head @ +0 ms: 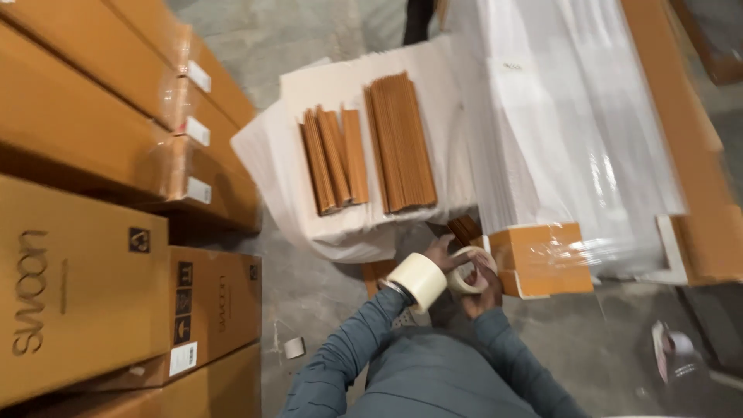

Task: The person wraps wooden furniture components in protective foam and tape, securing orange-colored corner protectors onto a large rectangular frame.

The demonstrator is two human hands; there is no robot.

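Both hands (464, 275) clasping one tape roll (472, 272), another roll (418, 280) ringing left wrist; best to peel slowly, steadily

A wide cream tape roll (418, 280) sits ringed around the left wrist, tilted. A second, slimmer cream roll (470, 272) is pinched between both hands, hole facing up; its loose end seems lifted, though blur hides it.

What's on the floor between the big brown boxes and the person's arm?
In the head view, a small tape roll lies on the concrete floor, between the stacked cardboard boxes and the left arm; otherwise bare.
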